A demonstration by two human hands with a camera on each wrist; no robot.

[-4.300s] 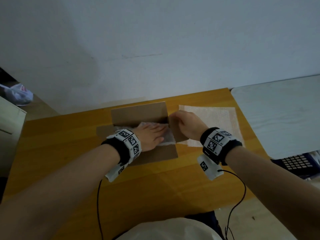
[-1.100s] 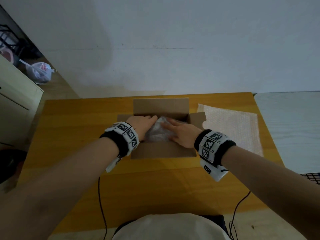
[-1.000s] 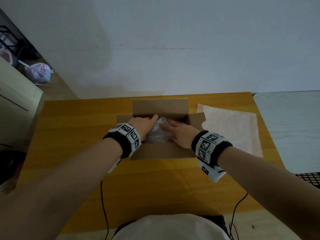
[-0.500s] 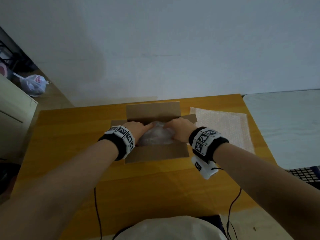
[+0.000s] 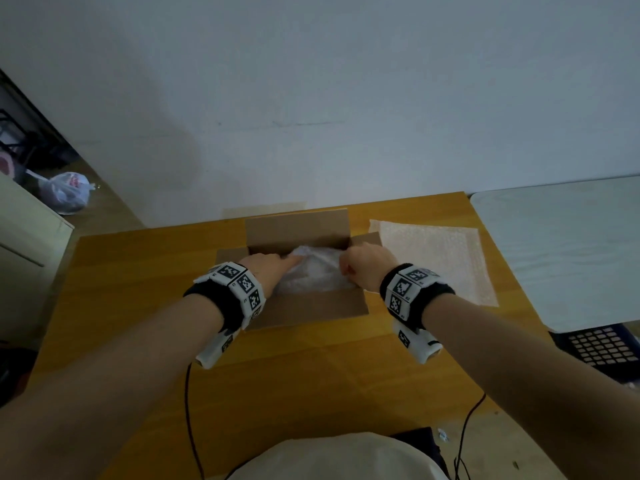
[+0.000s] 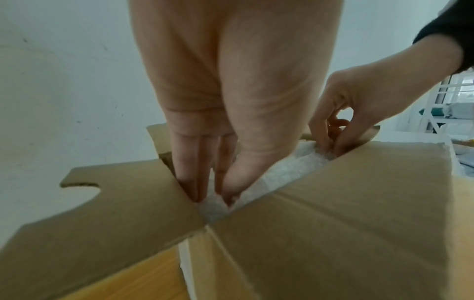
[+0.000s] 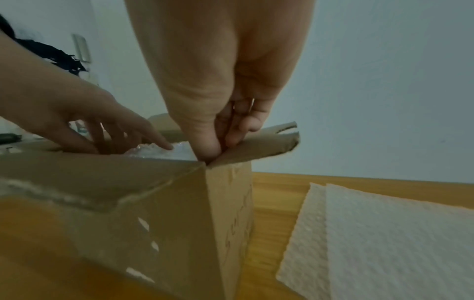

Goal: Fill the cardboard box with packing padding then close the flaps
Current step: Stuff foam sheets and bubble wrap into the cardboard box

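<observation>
The cardboard box (image 5: 311, 306) stands on the yellow table with all its flaps open. Crumpled bubble-wrap padding (image 5: 311, 275) fills its inside. My left hand (image 5: 273, 268) reaches in at the box's left side. Its straight fingers (image 6: 189, 182) push down between the left flap and the padding (image 6: 282, 170). My right hand (image 5: 367, 268) is curled at the box's right edge. In the right wrist view my right hand (image 7: 220, 146) has thumb and fingers pinched together at the right near corner, on the padding's edge, beside the right flap (image 7: 264, 146).
A flat spare sheet of bubble wrap (image 5: 433, 258) lies on the table right of the box. A white table (image 5: 571, 244) adjoins on the right with a dark crate (image 5: 602, 348) below it. A cabinet (image 5: 20, 254) and a plastic bag (image 5: 65, 192) are at the left.
Both hands lay flat on the middle of the padding. They have moved apart to the box's left and right edges, and the right hand's fingers have curled.
</observation>
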